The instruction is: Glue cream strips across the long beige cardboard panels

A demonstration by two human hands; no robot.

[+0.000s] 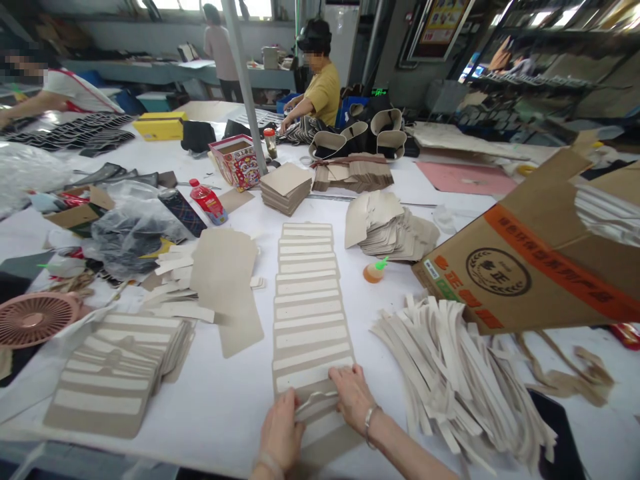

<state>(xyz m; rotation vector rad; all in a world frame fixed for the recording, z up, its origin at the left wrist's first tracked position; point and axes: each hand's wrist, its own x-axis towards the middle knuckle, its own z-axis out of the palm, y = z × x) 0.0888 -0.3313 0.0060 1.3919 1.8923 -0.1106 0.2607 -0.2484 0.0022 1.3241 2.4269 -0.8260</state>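
Note:
A column of overlapping grey-beige panels [313,313], each crossed by white strips, runs away from me along the white table. At its near end, my left hand [281,430] pinches one end of a loose, slightly bowed white strip [319,401]. The other end is between the fingers of my right hand [353,397], which wears a bracelet. Beneath the strip lies the nearest panel [325,437], partly covered by my hands. To the right spreads a heap of long off-white strips [445,373]. A stack of panels with white strips [107,377] lies to the left.
A large cardboard box [520,260] leans in from the right, with a small glue bottle [375,270] beside it. Plain panels [225,287], a pink fan [37,320] and a red bottle [209,201] sit left. Across the table, a person in yellow [323,87] handles pieces.

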